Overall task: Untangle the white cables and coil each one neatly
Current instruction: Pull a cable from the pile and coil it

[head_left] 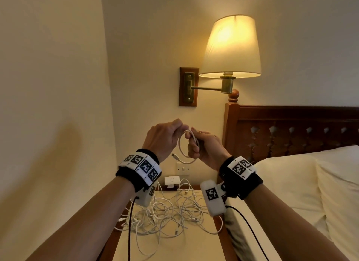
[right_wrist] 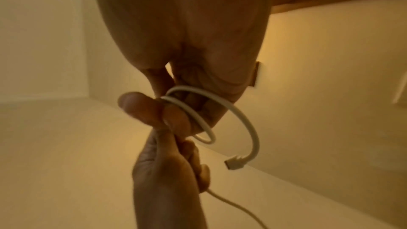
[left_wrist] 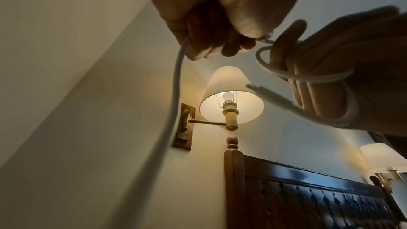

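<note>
Your left hand [head_left: 162, 139] is raised at chest height, fingers curled round one white cable [head_left: 183, 147]: smooth round plastic jacket, thin. Your right hand [head_left: 205, 149] is just beside it, fingers touching, with the same cable wrapped round them in approx 2 round loops. Right thumb pins the loops per the right wrist view.

One flat USB-type plug [head_left: 175, 157] hangs free off the bottom of the coil, metal tip, white moulded body. A free run of cable drops out of the left fist; the left wrist view shows it blurred, so can't tell where it ends.

Rest of the white cables sit in one loose tangled pile [head_left: 171, 212] on the bench [head_left: 163, 247], below and between your wrists. Too knotted to count; several plugs show in it. Bench top is pale and smooth w/ a reddish wood rim.

Behind the pile: 1 white charger block [head_left: 171, 180] against the wall, 1 wall switch plate [head_left: 182, 168] above it.

1 lit wall lamp [head_left: 231, 47] in the head view, cream fabric shade, brass arm, wood backplate. Carved dark wood headboard [head_left: 291, 132] and white pillow [head_left: 310, 183] to the right.
</note>
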The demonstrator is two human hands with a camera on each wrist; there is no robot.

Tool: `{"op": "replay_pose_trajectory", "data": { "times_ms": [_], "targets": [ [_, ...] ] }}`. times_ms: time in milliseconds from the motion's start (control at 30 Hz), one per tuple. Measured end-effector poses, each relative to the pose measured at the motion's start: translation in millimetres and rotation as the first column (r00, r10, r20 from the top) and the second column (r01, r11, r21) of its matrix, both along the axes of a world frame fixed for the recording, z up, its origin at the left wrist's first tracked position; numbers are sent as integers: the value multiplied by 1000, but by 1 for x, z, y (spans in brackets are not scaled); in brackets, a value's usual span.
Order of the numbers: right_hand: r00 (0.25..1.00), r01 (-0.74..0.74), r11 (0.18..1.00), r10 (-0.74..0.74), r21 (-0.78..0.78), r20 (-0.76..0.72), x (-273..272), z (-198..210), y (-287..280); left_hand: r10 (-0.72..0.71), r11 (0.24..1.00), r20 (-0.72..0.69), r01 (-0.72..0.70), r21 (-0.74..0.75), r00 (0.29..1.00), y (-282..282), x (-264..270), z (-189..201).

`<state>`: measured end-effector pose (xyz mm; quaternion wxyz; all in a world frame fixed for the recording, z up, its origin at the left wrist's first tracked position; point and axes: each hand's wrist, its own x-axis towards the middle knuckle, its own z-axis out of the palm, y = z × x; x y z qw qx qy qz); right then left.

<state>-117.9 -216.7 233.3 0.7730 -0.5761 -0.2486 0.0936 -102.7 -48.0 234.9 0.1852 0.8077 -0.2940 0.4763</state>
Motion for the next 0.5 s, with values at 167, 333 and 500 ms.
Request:
{"op": "replay_pose_trajectory", "data": {
  "times_ms": [167,333,500],
  "targets": [
    [992,-84,989,95,121,-84,-5,0,4,-79,989,-69,70,-130,994,2,5,-7],
    [971,-133,963,174,235,-164,-5,-1,4,-151,975,-180,116,-191,972,5,11,-13],
    [978,-151,950,184,273,-99,1,5,-10,-228,941,-265,143,-305,937,28,17,-29]
  ]
}}
